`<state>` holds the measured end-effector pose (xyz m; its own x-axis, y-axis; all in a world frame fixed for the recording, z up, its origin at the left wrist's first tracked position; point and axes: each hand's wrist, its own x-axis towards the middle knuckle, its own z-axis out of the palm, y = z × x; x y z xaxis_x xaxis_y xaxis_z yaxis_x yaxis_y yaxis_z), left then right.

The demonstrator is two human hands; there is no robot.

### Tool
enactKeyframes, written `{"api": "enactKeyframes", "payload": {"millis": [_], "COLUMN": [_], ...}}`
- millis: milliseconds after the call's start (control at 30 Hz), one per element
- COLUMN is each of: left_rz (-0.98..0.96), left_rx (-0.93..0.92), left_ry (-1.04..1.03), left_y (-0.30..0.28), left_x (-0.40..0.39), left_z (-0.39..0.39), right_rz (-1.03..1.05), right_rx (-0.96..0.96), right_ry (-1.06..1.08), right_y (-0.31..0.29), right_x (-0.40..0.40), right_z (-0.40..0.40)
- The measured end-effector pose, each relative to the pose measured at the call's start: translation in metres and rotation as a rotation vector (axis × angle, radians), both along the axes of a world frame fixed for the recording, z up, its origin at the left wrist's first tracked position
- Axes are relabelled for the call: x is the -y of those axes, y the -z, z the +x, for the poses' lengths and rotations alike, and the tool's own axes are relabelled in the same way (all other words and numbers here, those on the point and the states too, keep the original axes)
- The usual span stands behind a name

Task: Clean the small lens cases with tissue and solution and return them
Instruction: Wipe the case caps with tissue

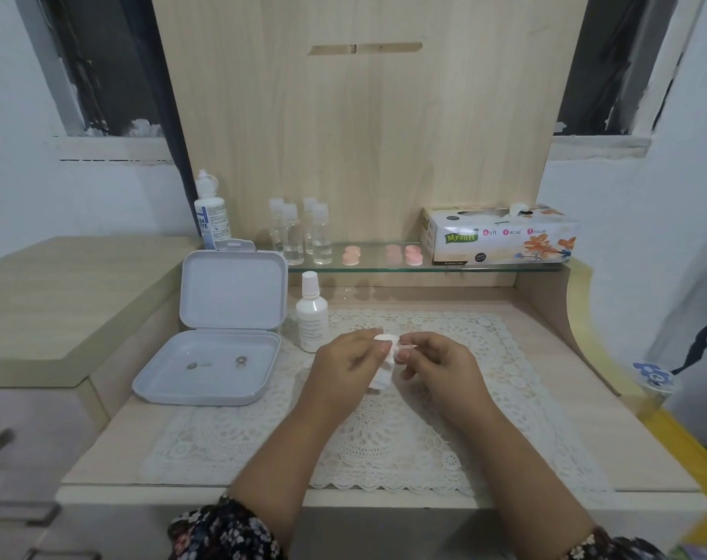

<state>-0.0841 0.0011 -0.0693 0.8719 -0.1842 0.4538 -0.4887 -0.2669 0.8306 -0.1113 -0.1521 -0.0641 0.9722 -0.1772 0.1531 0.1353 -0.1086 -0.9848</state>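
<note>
Over the lace mat's middle, the left hand pinches a white tissue while the right hand pinches a small pink lens case. At ten o'clock sits the solution bottle; at twelve, more pink cases rest on the glass shelf.

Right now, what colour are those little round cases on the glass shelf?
Pink: the small lens cases on the glass shelf, best seen in the head view.
</note>
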Motion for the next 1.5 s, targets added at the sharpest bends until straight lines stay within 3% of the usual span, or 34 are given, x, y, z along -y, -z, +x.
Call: {"api": "enactKeyframes", "payload": {"millis": [167,300,667,800,1000,1100,1200,1367,1500], "left_rz": [0.110,-0.141,-0.428,-0.369,-0.424,-0.403,-0.429,-0.531,-0.430], "left_rx": [0.056,-0.140,-0.298,-0.468,-0.398,-0.418,-0.466,-0.464,-0.487], "left_ry": [-0.065,-0.074,-0.028,0.032,-0.116,-0.012,0.099,0.062,0.144], "left_y": [0.003,-0.004,-0.018,-0.015,-0.012,-0.011,-0.011,-0.010,-0.009], "left_x": [0.001,0.002,-0.005,-0.007,-0.009,-0.005,-0.005,-0.008,-0.006], "left_z": [0.003,-0.003,0.001,0.002,0.007,0.005,0.007,0.011,0.009], "right_rz": [0.025,0.056,0.193,0.175,0.211,0.265,0.170,0.100,0.091], "right_rx": [0.007,0.033,-0.015,0.011,0.024,-0.019,-0.025,0.015,-0.032], "right_ry": [-0.033,-0.055,0.041,0.096,0.134,0.011,0.029,0.093,0.036], "right_y": [0.000,-0.003,-0.002,-0.003,-0.004,-0.003,0.000,0.000,0.002], "right_x": [-0.001,-0.002,-0.005,-0.005,-0.001,-0.006,-0.005,0.002,-0.002], "right_z": [-0.002,-0.001,0.002,0.002,0.003,0.001,0.003,0.007,0.007]}}
